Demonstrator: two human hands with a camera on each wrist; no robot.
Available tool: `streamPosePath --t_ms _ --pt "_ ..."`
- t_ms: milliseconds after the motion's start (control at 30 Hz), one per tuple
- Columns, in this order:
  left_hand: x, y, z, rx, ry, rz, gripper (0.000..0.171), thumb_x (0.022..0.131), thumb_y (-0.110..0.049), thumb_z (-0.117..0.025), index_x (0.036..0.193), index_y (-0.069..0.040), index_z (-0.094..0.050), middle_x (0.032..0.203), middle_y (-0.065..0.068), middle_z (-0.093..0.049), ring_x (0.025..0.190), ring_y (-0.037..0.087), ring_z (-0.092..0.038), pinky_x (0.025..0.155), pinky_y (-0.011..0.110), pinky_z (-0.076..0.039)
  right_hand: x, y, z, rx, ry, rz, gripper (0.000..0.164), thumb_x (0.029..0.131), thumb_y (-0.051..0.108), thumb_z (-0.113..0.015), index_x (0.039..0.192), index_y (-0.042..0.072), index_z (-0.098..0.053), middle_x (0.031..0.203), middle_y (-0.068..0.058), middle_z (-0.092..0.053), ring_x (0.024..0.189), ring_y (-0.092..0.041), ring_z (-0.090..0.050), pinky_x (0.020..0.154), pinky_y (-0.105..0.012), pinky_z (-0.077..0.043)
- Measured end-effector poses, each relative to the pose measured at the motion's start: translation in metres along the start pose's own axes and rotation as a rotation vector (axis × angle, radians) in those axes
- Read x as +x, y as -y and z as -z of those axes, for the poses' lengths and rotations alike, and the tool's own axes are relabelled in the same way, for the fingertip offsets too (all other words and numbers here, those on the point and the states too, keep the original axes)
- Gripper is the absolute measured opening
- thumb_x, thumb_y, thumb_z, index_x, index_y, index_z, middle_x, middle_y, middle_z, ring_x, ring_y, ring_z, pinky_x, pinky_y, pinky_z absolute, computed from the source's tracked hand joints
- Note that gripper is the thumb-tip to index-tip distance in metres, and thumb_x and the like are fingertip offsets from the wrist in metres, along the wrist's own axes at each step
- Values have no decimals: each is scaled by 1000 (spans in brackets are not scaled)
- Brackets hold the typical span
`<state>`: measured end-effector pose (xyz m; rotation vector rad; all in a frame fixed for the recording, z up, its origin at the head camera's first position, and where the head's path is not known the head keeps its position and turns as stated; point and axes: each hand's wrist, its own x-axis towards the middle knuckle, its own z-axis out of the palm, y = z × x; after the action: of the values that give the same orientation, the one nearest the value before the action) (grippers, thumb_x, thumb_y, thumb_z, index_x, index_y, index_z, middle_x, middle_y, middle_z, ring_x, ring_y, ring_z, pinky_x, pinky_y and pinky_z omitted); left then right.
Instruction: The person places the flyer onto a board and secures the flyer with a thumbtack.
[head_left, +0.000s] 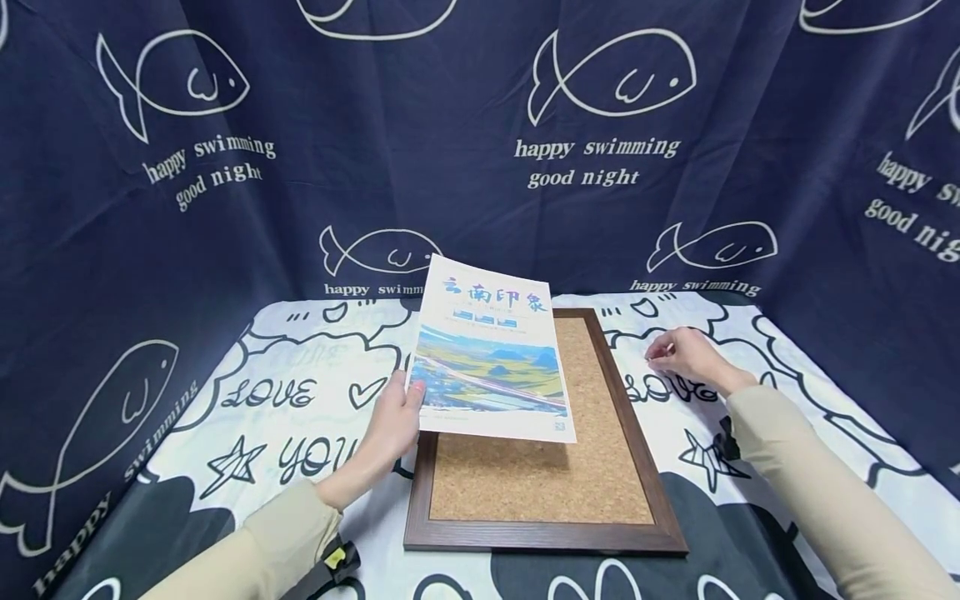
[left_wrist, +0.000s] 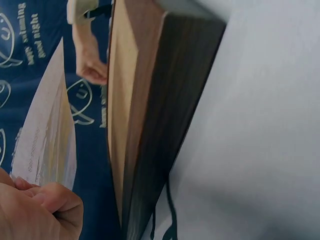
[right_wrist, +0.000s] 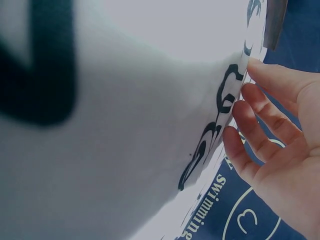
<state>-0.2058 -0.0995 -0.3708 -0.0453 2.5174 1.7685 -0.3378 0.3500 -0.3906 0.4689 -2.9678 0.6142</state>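
Note:
A printed poster [head_left: 491, 358] with blue and purple lettering above a colourful landscape is tilted over a cork board [head_left: 540, 483] with a dark brown wooden frame. My left hand [head_left: 393, 417] pinches the poster's lower left edge, thumb on its printed face. In the left wrist view the left hand's [left_wrist: 42, 212] fingers are curled at the sheet's end, and the sheet is apart from the board. To the right of the board is my right hand [head_left: 690, 358], low over the cloth, thumb and fingers bent. Whether its fingertips hold something tiny is unclear; the right wrist view shows the right hand's [right_wrist: 280, 135] fingers near the cloth.
The board lies on a white and black patterned tablecloth [head_left: 300, 367] with lettering and doodles. A dark blue fish-print curtain [head_left: 480, 167] hangs behind the table and along its sides. A dark strap with a yellow mark [head_left: 337, 558] sits at the left wrist.

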Motion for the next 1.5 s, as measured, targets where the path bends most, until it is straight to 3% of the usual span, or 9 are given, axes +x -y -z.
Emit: streamPosePath --t_ms 67,133,633,767,933,1133,1333,1500 --pt "-1 1 -6 -26 22 5 30 107 -26 -27 126 -6 -40 53 -3 -38 36 8 -27 35 21 -25 0 0 0 0 -1 -1 7 78 5 -75 84 2 -74 81 -12 -73 66 -12 -54 61 -25 -41" --pt "-2 1 -11 -51 43 5 29 107 -25 -27 125 -6 -40 51 -5 -35 35 6 -25 34 21 -24 0 0 -1 0 -2 -6 7 78 5 -75 83 2 -74 81 -12 -73 65 -12 -53 60 -25 -41" --pt "-13 -1 -34 -92 185 54 19 107 -26 -27 107 -8 -34 52 -7 -27 42 7 -25 39 20 -27 3 -2 -2 1 9 -31 6 79 6 -75 84 3 -74 82 -11 -73 65 -12 -54 62 -27 -42" --pt "-15 -3 -38 -100 225 55 21 107 -25 -27 116 -7 -34 53 -5 -32 43 8 -27 40 19 -28 3 -2 -1 4 13 -36 7 79 6 -75 84 3 -74 82 -11 -72 65 -12 -54 61 -27 -42" --pt "-17 -2 -44 -86 261 57 28 106 -20 -28 129 -5 -30 61 1 -49 42 7 -35 39 19 -33 3 -1 0 6 7 -37 7 78 6 -75 84 2 -74 82 -12 -72 65 -13 -54 61 -27 -42" --pt "-22 -1 -48 -101 311 87 28 103 -17 -36 127 -2 -32 55 0 -49 37 7 -38 37 20 -34 2 -1 0 5 -6 -21 6 78 6 -74 83 3 -74 80 -11 -73 63 -12 -54 59 -25 -41" --pt "-21 -2 -41 -27 360 111 32 100 -21 -45 126 -6 -34 54 1 -51 36 6 -33 35 19 -27 2 -4 1 23 -21 -18 6 78 6 -74 83 3 -74 77 -9 -73 61 -10 -54 56 -23 -42" --pt "-12 -7 -23 201 390 77 25 98 -23 -52 110 -5 -39 50 -2 -43 37 8 -28 35 21 -20 3 -3 4 76 -17 -81 9 81 7 -72 86 0 -73 78 -10 -73 63 -7 -57 60 -23 -43"
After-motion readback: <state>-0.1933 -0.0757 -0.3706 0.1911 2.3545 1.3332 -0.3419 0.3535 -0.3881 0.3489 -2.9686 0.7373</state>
